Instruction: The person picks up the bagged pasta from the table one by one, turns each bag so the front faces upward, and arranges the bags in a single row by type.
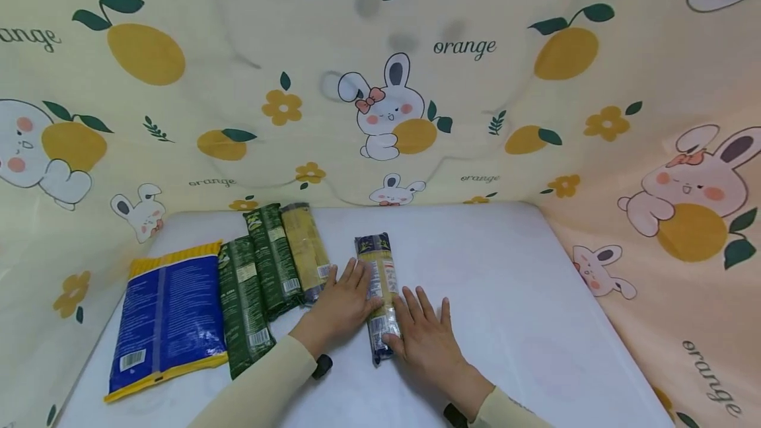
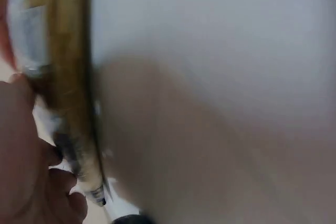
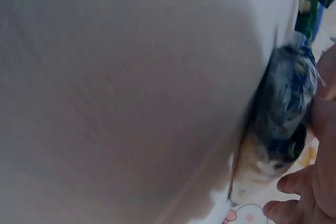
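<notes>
A slim plastic packet point(image 1: 381, 257) with dark blue ends and yellowish contents, possibly dry pasta, lies lengthwise on the white table point(image 1: 505, 322). My left hand point(image 1: 340, 304) lies at its left side, fingers extended and thumb reaching onto the wrapper. From the right, my right hand point(image 1: 431, 341) touches its edge with spread fingers, the thumb over the lower part. In the left wrist view the packet point(image 2: 71, 51) runs beside the hand, blurred. Its dark blue crinkled end point(image 3: 286, 95) shows close to the fingers in the right wrist view.
Left of the hands lie a similar yellowish packet point(image 1: 303, 236), two green packets point(image 1: 240, 302) and a large blue bag point(image 1: 169, 309) with yellow edges, side by side. A printed curtain point(image 1: 333, 38) with rabbits and oranges hangs behind and around the table.
</notes>
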`<state>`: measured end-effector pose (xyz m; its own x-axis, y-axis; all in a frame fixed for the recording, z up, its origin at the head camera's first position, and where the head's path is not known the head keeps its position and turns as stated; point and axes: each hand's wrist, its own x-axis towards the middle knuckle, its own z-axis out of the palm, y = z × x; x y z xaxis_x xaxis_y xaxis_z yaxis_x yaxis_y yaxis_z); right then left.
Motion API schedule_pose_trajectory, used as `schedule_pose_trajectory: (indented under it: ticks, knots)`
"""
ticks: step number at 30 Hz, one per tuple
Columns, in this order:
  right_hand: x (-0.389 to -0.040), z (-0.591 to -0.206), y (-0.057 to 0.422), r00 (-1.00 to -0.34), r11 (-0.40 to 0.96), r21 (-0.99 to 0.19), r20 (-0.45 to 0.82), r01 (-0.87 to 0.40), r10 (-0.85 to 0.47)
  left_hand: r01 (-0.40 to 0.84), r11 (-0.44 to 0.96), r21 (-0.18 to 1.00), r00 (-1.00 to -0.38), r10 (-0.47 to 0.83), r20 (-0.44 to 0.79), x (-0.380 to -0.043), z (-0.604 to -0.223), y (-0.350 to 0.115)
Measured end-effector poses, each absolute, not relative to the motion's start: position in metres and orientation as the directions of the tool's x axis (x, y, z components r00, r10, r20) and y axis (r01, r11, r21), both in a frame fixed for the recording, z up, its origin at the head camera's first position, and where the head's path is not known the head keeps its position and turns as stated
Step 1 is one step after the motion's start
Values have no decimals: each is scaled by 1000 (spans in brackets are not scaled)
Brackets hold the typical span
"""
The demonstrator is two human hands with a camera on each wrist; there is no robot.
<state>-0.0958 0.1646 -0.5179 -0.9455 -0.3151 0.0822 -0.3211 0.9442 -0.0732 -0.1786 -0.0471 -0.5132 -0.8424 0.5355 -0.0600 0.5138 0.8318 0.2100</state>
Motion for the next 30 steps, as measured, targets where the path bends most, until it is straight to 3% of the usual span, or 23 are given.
schedule_pose_trajectory:
  ticks: [6,11,18,30]
  knots:
    - [-91,-514,173,-955,947,-127,62,-294,-288,539,827,163,-825,557,-100,-181,-510,-24]
    - [-81,-512,188,-966,961,-102,68,-256,-250,590,794,150,-790,605,-95,-179,-509,-5]
    - [-75,-517,187,-968,964,-95,63,-249,-244,566,816,117,-803,578,-145,-179,-502,-12]
    - [-74,-521,190,-967,969,-73,120,-235,-225,519,855,10,-855,519,25,-255,-491,24]
